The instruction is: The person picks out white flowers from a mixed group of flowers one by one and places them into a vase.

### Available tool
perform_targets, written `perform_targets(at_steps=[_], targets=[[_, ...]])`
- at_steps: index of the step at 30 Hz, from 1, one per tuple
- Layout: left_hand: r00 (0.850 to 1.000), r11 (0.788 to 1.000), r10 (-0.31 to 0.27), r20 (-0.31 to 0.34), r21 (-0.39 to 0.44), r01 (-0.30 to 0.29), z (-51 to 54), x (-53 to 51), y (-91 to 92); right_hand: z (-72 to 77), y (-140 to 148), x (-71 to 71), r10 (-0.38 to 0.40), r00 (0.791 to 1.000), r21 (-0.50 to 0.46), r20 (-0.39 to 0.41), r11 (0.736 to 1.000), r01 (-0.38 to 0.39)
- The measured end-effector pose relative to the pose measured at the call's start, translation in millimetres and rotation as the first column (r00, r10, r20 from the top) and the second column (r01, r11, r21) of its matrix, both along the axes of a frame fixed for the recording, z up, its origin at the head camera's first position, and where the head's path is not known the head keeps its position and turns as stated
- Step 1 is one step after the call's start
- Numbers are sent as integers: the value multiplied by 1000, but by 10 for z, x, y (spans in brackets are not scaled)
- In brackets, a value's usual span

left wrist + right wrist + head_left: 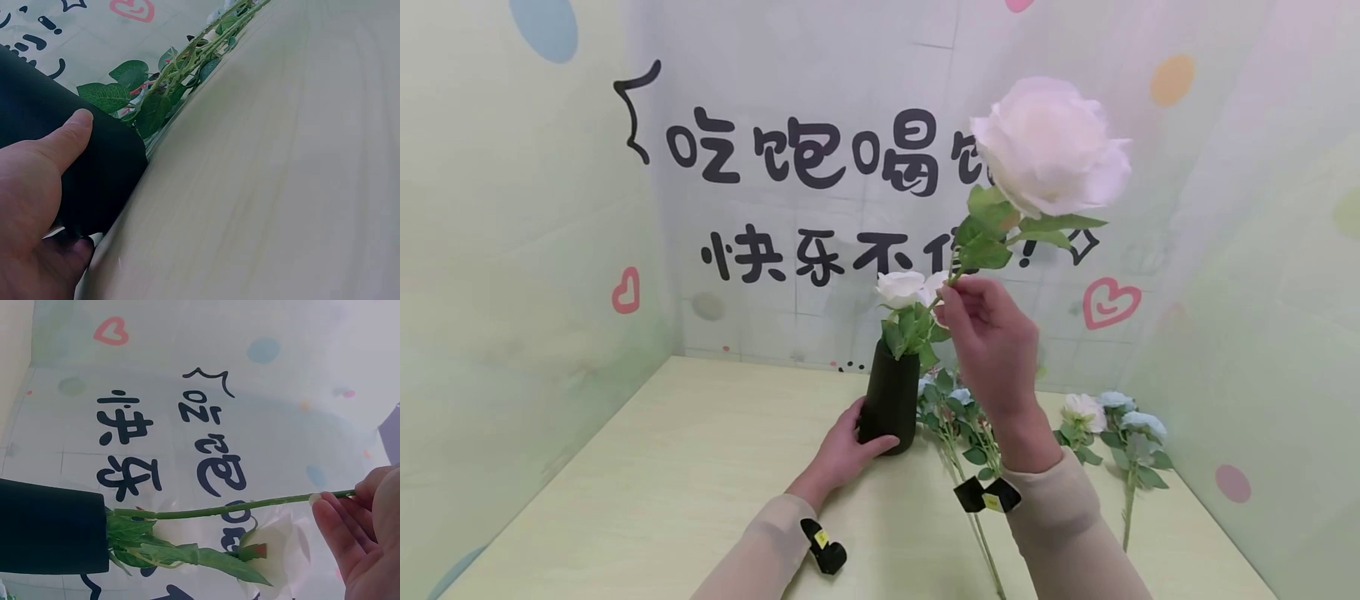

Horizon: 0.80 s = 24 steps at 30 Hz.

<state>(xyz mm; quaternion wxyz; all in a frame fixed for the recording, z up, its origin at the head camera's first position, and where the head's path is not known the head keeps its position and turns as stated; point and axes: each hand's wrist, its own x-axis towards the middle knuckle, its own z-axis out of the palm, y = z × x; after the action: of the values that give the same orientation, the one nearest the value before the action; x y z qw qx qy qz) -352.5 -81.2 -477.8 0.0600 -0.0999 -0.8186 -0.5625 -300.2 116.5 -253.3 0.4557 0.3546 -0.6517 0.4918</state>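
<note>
A black vase (889,404) stands upright on the table, and my left hand (842,450) grips its lower part, thumb across the front. In the left wrist view the thumb and fingers of that hand (31,194) lie around the vase (94,156). My right hand (996,342) pinches the stem of a large pale pink-white rose (1052,146) above the vase. The right wrist view shows this green stem (250,505) running from my fingertips to the vase mouth; how deep it reaches inside is hidden. White roses (901,288) with green leaves stand in the vase.
Blue flowers with long stems (955,454) lie on the table (700,475) just right of the vase. Farther right lie a pale rose (1084,412) and a stem of blue flowers (1144,427). Behind the table hangs a printed backdrop (820,67), with side panels at left and right.
</note>
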Motion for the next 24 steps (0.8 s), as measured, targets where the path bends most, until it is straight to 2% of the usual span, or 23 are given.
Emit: perform_targets(at_steps=[14,24], targets=[[1000,1000,5,3,-24,-5,9,-14,5,-28,-55,-78,24,999,-43,44,999,-22],[1000,1000,11,1,-16,-11,2,-18,5,-107,-183,-149,-92,984,83,153,993,81]])
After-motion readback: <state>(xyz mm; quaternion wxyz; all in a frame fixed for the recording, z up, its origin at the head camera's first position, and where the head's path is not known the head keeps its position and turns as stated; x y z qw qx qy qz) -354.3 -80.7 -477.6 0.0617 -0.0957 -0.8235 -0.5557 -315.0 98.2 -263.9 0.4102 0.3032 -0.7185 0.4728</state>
